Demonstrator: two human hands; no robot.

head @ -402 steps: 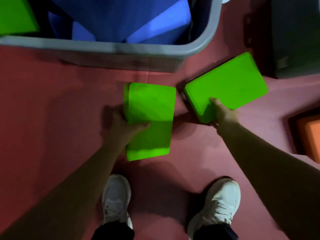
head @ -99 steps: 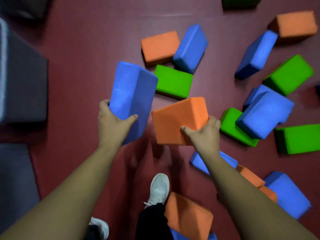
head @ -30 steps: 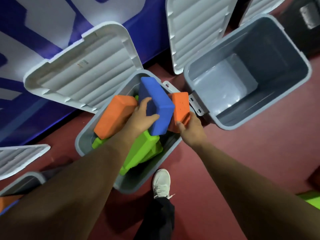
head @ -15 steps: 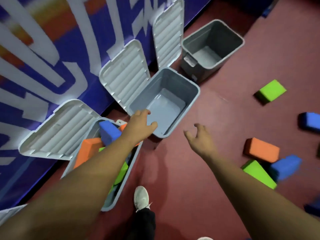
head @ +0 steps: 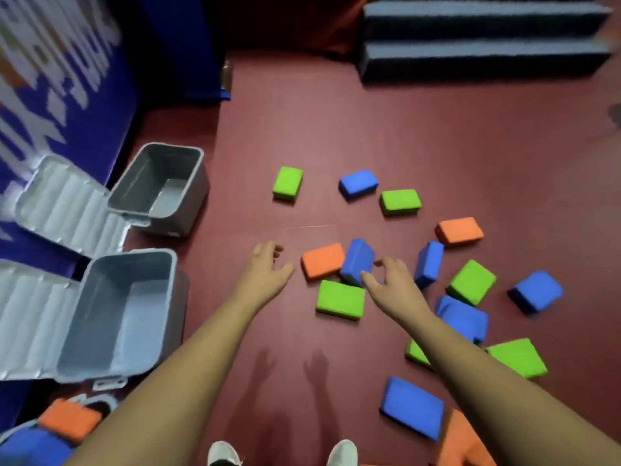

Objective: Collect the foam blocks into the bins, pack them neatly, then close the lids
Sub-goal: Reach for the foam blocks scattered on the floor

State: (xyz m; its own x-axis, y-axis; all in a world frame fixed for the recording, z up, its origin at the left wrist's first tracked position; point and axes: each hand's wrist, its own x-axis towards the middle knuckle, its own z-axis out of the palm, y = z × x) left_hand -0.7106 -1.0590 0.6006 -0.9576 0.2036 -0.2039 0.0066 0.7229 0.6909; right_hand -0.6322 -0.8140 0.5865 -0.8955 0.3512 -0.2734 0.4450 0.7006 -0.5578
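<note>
Floor (head: 336, 129): dark red, and it carries everything else.
Steps (head: 484, 45): 2 dark padded steps, far beyond the near bin and to its right.
Near bin (head: 97, 307): grey, upright, with nothing visible inside; its ribbed lid (head: 23, 324) lies folded open on its left side.
Far bin (head: 196, 193): grey, just beyond the near bin, with no block visible inside; its lid (head: 67, 206) is also open to the left.
Third bin (head: 100, 400): blurred, on the side of the near bin closest to the camera, holding an orange block (head: 69, 420) and a blue block (head: 33, 445).
Loose blocks: blue, green and orange foam blocks lie scattered on the floor, all to the right of the near bin and well apart from it.
Closest cluster: an orange floor block (head: 322, 265), a tilted blue floor block (head: 358, 260) propped against it, and a green block (head: 340, 299) just in front.
Left hand (head: 265, 269): right of the near bin, fingers loosely curved, holding nothing.
Right hand (head: 389, 280): farther right of the near bin, thumb and fingers spread, holding nothing; its thumb overlaps the tilted blue floor block, but contact is unclear.
Shoes (head: 223, 454): 2 white toes at the bottom edge.
</note>
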